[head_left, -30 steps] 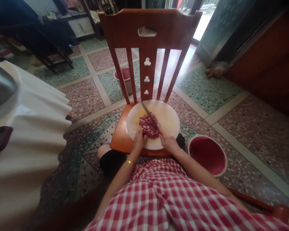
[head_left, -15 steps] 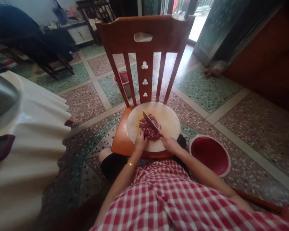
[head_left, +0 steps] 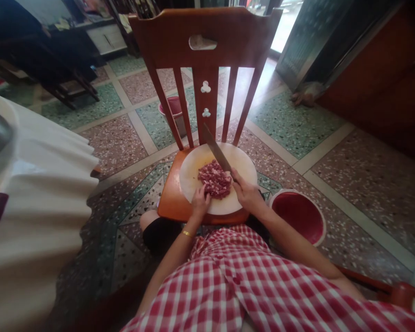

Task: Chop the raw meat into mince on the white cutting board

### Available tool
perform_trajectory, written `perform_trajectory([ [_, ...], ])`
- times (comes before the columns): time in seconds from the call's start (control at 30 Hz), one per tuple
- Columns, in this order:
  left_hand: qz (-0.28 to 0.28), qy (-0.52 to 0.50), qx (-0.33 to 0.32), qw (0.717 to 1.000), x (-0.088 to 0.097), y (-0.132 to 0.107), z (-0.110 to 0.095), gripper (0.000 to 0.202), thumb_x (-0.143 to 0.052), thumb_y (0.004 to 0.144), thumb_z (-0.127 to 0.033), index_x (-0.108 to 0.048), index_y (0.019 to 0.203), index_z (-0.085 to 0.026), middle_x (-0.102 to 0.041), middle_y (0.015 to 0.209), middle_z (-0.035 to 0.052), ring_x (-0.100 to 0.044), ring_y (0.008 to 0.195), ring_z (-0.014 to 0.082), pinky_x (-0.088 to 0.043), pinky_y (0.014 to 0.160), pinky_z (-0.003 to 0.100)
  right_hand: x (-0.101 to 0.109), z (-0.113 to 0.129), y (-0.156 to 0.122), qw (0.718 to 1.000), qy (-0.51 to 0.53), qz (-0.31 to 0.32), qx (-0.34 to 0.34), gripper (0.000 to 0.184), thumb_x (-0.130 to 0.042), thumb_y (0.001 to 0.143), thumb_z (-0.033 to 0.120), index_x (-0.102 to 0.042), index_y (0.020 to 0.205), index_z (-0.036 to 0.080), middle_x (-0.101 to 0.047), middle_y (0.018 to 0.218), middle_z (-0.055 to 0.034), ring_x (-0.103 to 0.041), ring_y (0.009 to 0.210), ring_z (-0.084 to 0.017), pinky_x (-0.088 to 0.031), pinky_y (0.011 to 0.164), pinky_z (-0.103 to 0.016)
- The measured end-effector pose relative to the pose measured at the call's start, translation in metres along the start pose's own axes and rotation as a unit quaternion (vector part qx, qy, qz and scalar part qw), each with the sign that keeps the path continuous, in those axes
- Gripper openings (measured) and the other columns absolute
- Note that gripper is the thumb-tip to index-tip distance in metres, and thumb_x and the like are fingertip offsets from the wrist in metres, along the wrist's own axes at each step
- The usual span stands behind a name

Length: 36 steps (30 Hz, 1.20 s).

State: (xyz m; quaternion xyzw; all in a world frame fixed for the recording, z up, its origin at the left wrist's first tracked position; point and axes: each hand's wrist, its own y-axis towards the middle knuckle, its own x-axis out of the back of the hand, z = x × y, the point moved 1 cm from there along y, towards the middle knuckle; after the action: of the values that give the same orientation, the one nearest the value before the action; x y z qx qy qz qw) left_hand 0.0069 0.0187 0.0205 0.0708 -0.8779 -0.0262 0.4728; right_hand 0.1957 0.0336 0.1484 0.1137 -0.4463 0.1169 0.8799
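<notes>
A round, pale chopping board [head_left: 244, 168] lies on the seat of a wooden chair [head_left: 173, 193]. Chopped red meat [head_left: 214, 180] is heaped in the middle of it. My right hand [head_left: 247, 191] is closed round the handle of a kitchen knife [head_left: 217, 151]. Its blade is raised above the far side of the heap and points away, up toward the chair back. My left hand [head_left: 201, 201] has its fingers curled against the near left edge of the meat, with the fingertips partly hidden.
To the right of the chair stands a red-lined bucket [head_left: 299, 216]. Another small bin [head_left: 174, 107] sits behind the chair back. A cloth-covered table [head_left: 51, 193] borders the left side, and a dark chair [head_left: 69, 83] stands beyond it.
The knife has lifted off the meat, its tip swinging up and away from me. My right hand has risen slightly with it, while my left hand stays by the meat. The view has tilted slightly.
</notes>
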Motion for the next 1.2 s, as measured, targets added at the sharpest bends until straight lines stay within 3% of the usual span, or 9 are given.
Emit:
perform_trajectory([
  [0.07, -0.013, 0.000, -0.002, 1.000, -0.002, -0.001, 0.001, 0.043, -0.046, 0.081, -0.022, -0.044, 0.123, -0.017, -0.054, 0.096, 0.0091, -0.053, 0.089, 0.0200, -0.045, 0.080, 0.032, -0.004, 0.002, 0.001, 1.000, -0.007, -0.004, -0.001, 0.054, -0.030, 0.092, 0.028, -0.016, 0.143, 0.018, -0.046, 0.133, -0.0100, -0.056, 0.106, -0.022, -0.043, 0.091, -0.034],
  [0.23, -0.022, -0.016, -0.004, 1.000, -0.002, -0.002, 0.001, 0.042, -0.045, 0.080, -0.021, -0.045, 0.122, -0.016, -0.054, 0.097, 0.0093, -0.053, 0.090, 0.0195, -0.044, 0.080, 0.031, -0.017, -0.007, 0.000, 0.994, -0.018, 0.093, -0.049, 0.052, -0.036, 0.089, 0.024, -0.026, 0.140, 0.024, -0.055, 0.124, -0.0061, -0.059, 0.101, -0.022, -0.045, 0.088, -0.034],
  [0.37, -0.024, -0.012, 0.002, 1.000, -0.003, -0.001, 0.001, 0.042, -0.046, 0.080, -0.021, -0.045, 0.122, -0.017, -0.054, 0.095, 0.0090, -0.054, 0.088, 0.0196, -0.044, 0.079, 0.031, -0.002, 0.004, 0.002, 1.000, 0.004, 0.010, 0.001, 0.053, -0.031, 0.091, 0.028, -0.019, 0.142, 0.020, -0.048, 0.131, -0.0083, -0.055, 0.107, -0.021, -0.042, 0.092, -0.033],
  [0.43, -0.030, -0.010, 0.005, 1.000, -0.003, -0.001, 0.001, 0.043, -0.046, 0.080, -0.021, -0.045, 0.122, -0.017, -0.054, 0.096, 0.0088, -0.054, 0.088, 0.0197, -0.044, 0.080, 0.031, -0.004, 0.004, 0.002, 1.000, 0.000, -0.012, 0.012, 0.054, -0.031, 0.091, 0.027, -0.018, 0.143, 0.017, -0.046, 0.132, -0.0104, -0.055, 0.108, -0.021, -0.042, 0.092, -0.033],
  [0.6, -0.035, -0.024, -0.007, 0.999, -0.003, -0.001, 0.001, 0.040, -0.046, 0.079, -0.019, -0.047, 0.120, -0.017, -0.055, 0.095, 0.0085, -0.053, 0.089, 0.0193, -0.044, 0.081, 0.031, -0.018, -0.009, 0.001, 0.995, -0.015, 0.088, -0.036, 0.052, -0.037, 0.089, 0.025, -0.028, 0.140, 0.023, -0.055, 0.124, -0.0076, -0.060, 0.100, -0.023, -0.047, 0.086, -0.035],
  [0.8, -0.039, -0.006, 0.001, 0.999, -0.003, -0.002, 0.000, 0.042, -0.047, 0.079, -0.021, -0.047, 0.121, -0.017, -0.055, 0.093, 0.0081, -0.053, 0.088, 0.0196, -0.044, 0.080, 0.031, -0.004, 0.001, 0.004, 1.000, -0.002, 0.018, -0.006, 0.054, -0.031, 0.092, 0.028, -0.017, 0.143, 0.018, -0.045, 0.133, -0.0094, -0.054, 0.109, -0.022, -0.043, 0.092, -0.034],
  [0.97, -0.039, -0.020, -0.007, 0.999, -0.004, -0.002, 0.000, 0.040, -0.045, 0.080, -0.020, -0.048, 0.119, -0.017, -0.055, 0.094, 0.0083, -0.053, 0.089, 0.0193, -0.044, 0.081, 0.030, -0.020, -0.012, 0.002, 0.991, -0.017, 0.116, -0.060, 0.053, -0.038, 0.089, 0.025, -0.024, 0.141, 0.025, -0.052, 0.127, -0.0049, -0.057, 0.105, -0.023, -0.045, 0.089, -0.036],
  [1.13, -0.040, -0.009, 0.003, 0.999, -0.003, -0.002, -0.001, 0.042, -0.047, 0.079, -0.021, -0.047, 0.121, -0.017, -0.055, 0.092, 0.0079, -0.053, 0.087, 0.0192, -0.044, 0.079, 0.030, -0.005, -0.004, 0.003, 1.000, -0.012, 0.019, 0.004, 0.053, -0.032, 0.092, 0.027, -0.016, 0.143, 0.022, -0.046, 0.132, -0.0066, -0.053, 0.110, -0.021, -0.042, 0.093, -0.033],
  [1.2, -0.044, -0.009, 0.001, 0.999, -0.004, -0.002, -0.001, 0.042, -0.047, 0.079, -0.021, -0.047, 0.121, -0.018, -0.055, 0.092, 0.0078, -0.053, 0.087, 0.0192, -0.043, 0.079, 0.030, -0.010, -0.006, 0.003, 0.999, -0.036, 0.015, 0.000, 0.054, -0.032, 0.092, 0.027, -0.016, 0.143, 0.020, -0.047, 0.132, -0.0080, -0.054, 0.109, -0.021, -0.044, 0.091, -0.032],
])
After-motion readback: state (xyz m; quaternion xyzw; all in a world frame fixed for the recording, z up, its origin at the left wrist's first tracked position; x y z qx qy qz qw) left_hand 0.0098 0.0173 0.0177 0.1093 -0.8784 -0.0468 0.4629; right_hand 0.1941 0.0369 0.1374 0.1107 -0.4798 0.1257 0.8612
